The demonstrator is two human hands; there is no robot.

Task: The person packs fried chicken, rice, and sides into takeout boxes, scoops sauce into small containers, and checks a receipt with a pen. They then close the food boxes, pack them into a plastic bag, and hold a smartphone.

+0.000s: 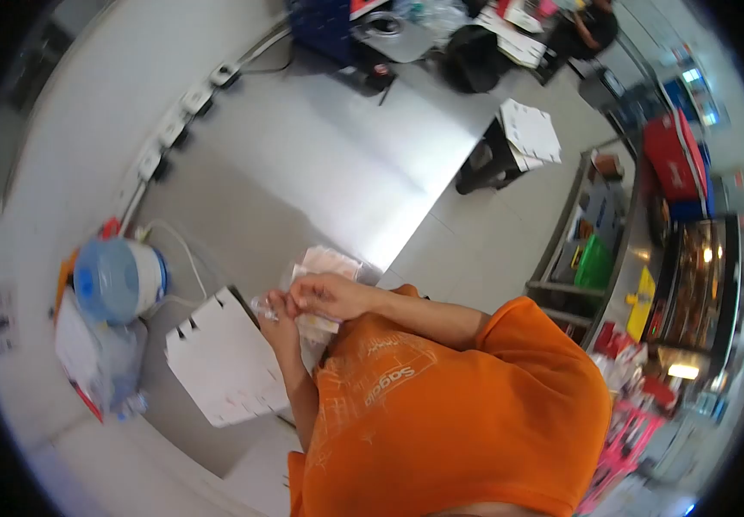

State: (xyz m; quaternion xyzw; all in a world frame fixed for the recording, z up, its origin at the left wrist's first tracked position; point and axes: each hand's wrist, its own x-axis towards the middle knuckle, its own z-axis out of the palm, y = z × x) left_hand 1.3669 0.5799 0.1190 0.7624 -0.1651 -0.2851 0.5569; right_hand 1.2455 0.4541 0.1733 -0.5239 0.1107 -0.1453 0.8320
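Note:
My left hand (pixel 278 315) is closed, its fingertips pinching a bit of crinkled clear plastic (pixel 260 305). Right beside it, my right hand (pixel 331 295) is closed too, its fingers curled in against the left fingertips. What the right fingers hold, if anything, is too small to make out. Under and behind the hands lies a pale pinkish stack (pixel 331 260) at the table edge, which looks like paper or wrapped packets. A flat white cardboard piece (pixel 225 362) with dark slots lies close to my left forearm.
A grey table (pixel 303 146) stretches ahead. At the left stand a large blue water bottle (pixel 109 280) and a plastic bag (pixel 118 353). Power sockets (pixel 174 129) line the wall. White cardboard (pixel 529 133) rests on a black stool (pixel 488 164). A person (pixel 586 39) sits far off.

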